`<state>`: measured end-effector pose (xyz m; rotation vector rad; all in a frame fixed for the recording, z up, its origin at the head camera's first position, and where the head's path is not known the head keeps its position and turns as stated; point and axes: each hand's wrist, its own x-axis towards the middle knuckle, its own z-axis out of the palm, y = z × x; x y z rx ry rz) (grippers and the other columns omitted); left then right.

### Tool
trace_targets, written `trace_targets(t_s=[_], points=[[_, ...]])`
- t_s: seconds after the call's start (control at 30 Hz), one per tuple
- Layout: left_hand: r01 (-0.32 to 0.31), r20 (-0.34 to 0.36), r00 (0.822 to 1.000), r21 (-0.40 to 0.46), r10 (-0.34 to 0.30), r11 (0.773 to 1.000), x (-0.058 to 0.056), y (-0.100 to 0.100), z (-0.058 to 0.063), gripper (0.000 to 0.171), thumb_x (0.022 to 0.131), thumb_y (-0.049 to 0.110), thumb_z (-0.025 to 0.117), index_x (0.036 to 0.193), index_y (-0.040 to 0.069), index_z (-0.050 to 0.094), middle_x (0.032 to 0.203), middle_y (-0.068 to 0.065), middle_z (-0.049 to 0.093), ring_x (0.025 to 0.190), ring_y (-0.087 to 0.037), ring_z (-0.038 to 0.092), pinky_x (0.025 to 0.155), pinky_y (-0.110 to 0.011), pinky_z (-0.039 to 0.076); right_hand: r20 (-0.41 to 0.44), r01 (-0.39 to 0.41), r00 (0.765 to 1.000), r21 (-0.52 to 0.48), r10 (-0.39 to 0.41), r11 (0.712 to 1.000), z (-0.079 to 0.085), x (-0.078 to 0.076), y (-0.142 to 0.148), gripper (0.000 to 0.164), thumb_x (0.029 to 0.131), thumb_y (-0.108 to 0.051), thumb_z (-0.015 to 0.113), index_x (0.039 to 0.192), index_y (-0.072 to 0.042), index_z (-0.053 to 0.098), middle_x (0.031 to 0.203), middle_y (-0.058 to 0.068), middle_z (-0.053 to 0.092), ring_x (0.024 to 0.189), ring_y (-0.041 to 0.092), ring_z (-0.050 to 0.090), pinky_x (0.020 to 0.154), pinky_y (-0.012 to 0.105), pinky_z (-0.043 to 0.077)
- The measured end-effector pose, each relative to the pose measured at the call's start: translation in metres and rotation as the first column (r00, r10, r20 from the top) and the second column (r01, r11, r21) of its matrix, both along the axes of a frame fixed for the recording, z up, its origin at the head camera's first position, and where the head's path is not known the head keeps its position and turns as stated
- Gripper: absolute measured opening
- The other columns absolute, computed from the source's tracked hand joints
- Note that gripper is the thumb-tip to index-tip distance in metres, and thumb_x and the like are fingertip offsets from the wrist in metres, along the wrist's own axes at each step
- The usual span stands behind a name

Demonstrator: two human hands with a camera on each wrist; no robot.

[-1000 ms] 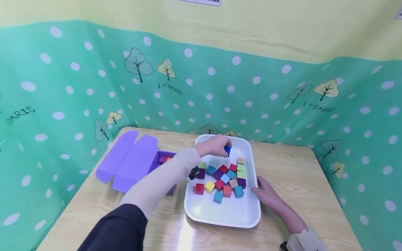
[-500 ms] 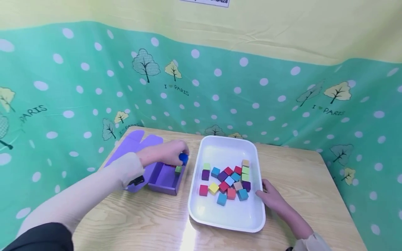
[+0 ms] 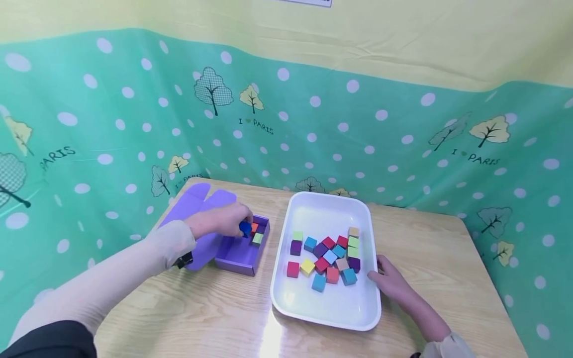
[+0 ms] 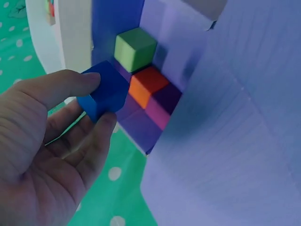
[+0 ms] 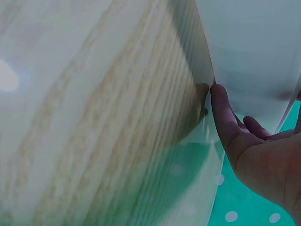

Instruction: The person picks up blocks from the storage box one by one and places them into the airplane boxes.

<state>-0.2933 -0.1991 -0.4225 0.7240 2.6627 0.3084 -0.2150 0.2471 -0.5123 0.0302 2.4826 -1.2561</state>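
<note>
My left hand [image 3: 226, 221] pinches a blue cube [image 4: 106, 89] between thumb and fingertips, over the open purple box [image 3: 236, 270]. Inside that box lie a light green cube [image 4: 135, 49], an orange cube [image 4: 146, 84] and a purple cube [image 4: 163, 104] beside the orange one. My right hand [image 3: 391, 283] holds the right side of the white tray [image 3: 331, 308], thumb at the rim. In the right wrist view its fingers [image 5: 223, 108] lie along the tray's outer wall, low near the tabletop.
Several coloured cubes [image 3: 330, 256] are spread across the middle of the tray. The box's purple lid [image 3: 197, 211] is folded back to the left. Wooden tabletop [image 3: 188, 308] runs along the front, and a green dotted cloth [image 3: 313, 119] hangs behind.
My left hand has carried the blue cube from above the tray's far end leftward to over the purple box. The right hand stays at the tray's right side. The head view has shifted slightly.
</note>
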Motion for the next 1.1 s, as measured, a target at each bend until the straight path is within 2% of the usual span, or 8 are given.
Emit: trace_targets(t_s=[0.2,0.4,0.47,0.7,0.9,1.1], points=[[0.028,-0.023,0.999,-0.048,-0.029,0.998,-0.004,0.000,-0.016,0.026,0.076,0.005,0.077,0.101,0.004,0.067,0.089,0.000,0.061,0.075,-0.014,0.056,0.065,-0.027,0.050,-0.009,0.000,1.000,-0.006,0.000,1.000,0.000,0.001,-0.001,0.060,0.092,-0.016,0.054,0.143,0.005,0.031,0.145,0.031,0.033,0.133,0.051,0.030,0.102,0.057,0.035],[0.101,-0.066,0.992,-0.088,-0.107,0.991,-0.006,0.003,-0.030,0.020,0.074,0.008,0.078,0.090,0.009,0.065,0.078,0.003,0.058,0.069,-0.013,0.053,0.062,-0.027,0.046,0.000,0.009,1.000,0.000,-0.009,1.000,-0.003,0.001,0.000,0.061,0.091,-0.016,0.053,0.144,0.003,0.030,0.146,0.030,0.034,0.132,0.049,0.032,0.101,0.056,0.038],[0.110,-0.073,0.991,-0.082,-0.116,0.991,-0.007,0.004,-0.033,0.020,0.073,0.007,0.077,0.087,0.009,0.064,0.076,0.003,0.057,0.068,-0.014,0.052,0.061,-0.028,0.046,0.003,0.015,1.000,0.006,-0.015,1.000,-0.003,0.001,0.001,0.062,0.091,-0.017,0.053,0.144,0.002,0.029,0.146,0.029,0.033,0.133,0.049,0.032,0.101,0.056,0.037],[0.121,-0.094,0.987,-0.063,-0.127,0.991,-0.010,0.002,-0.042,0.019,0.072,0.005,0.078,0.084,0.010,0.065,0.076,0.003,0.059,0.067,-0.013,0.052,0.061,-0.027,0.046,0.002,0.011,1.000,-0.011,-0.011,1.000,-0.004,0.002,0.000,0.060,0.091,-0.016,0.054,0.143,0.004,0.031,0.145,0.030,0.034,0.132,0.050,0.032,0.100,0.055,0.038],[0.108,-0.126,0.985,-0.104,-0.121,0.989,-0.012,0.002,-0.045,0.020,0.071,0.012,0.080,0.081,0.014,0.063,0.075,0.004,0.058,0.065,-0.012,0.053,0.059,-0.029,0.046,0.019,0.024,1.000,-0.011,-0.024,1.000,-0.003,0.001,-0.001,0.062,0.093,-0.018,0.053,0.146,0.001,0.027,0.148,0.028,0.032,0.134,0.048,0.031,0.101,0.054,0.038],[0.104,-0.170,0.977,-0.156,-0.130,0.982,-0.013,0.004,-0.047,0.023,0.069,0.017,0.082,0.084,0.017,0.063,0.078,0.007,0.057,0.068,-0.011,0.052,0.063,-0.030,0.046,0.023,0.019,1.000,-0.008,-0.019,1.000,-0.001,0.002,-0.002,0.062,0.093,-0.017,0.051,0.146,0.003,0.026,0.148,0.030,0.030,0.134,0.049,0.029,0.102,0.055,0.036]])
